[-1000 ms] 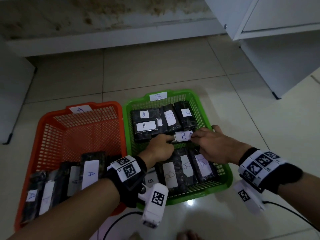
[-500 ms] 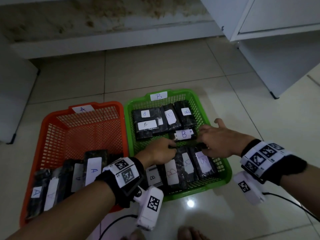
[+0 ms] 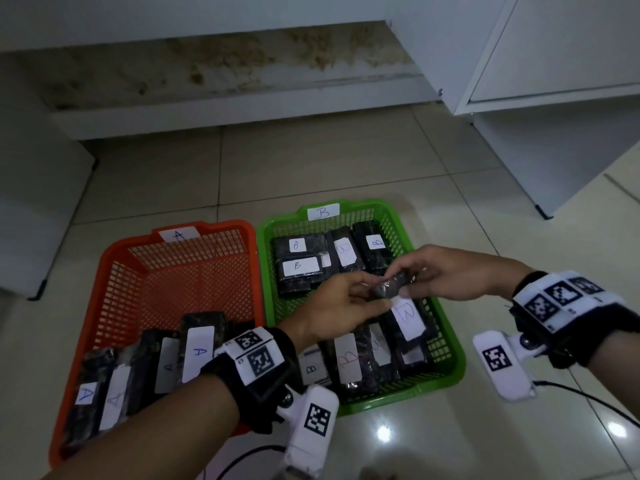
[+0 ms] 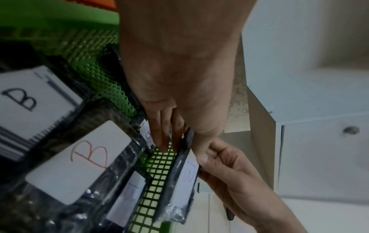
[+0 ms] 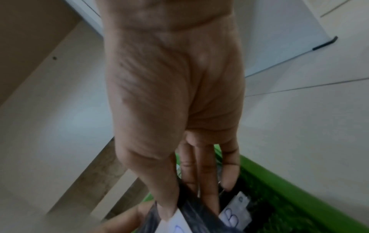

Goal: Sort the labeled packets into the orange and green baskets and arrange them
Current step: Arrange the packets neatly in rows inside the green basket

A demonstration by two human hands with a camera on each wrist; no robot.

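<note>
Head view: both hands meet over the middle of the green basket (image 3: pixel 446 362); the left hand (image 3: pixel 341 306) and the right hand (image 3: pixel 453 273) each pinch one end of a single dark packet (image 3: pixel 391 287)
Change: a moment ago that packet lay flat between the two rows with its B label up; now it is lifted clear of the basket floor and turned on edge, so its label faces away from the head camera
Left wrist view: the held packet stands edgewise with a B label showing on its side, the left thumb on top of it and the right fingers (image 4: pixel 217 156) curled at its end; bare mesh shows directly beneath it
Meaning: my reading is that the sorting itself looks finished and this is arranging; the packet seems meant to be stood or slotted into a row
Far row: B packets (image 3: pixel 327 256) sit against the back wall, just beyond the hands
Near row: B packets (image 3: pixel 349 358) lie along the front wall, one label close under the held packet
Open room: the strip of floor between the rows is the only free gap; the right wall is near the right hand
Orange basket (image 3: pixel 114 258): A packets (image 3: pixel 197 351) crowd its near end; its far half is bare mesh
</note>
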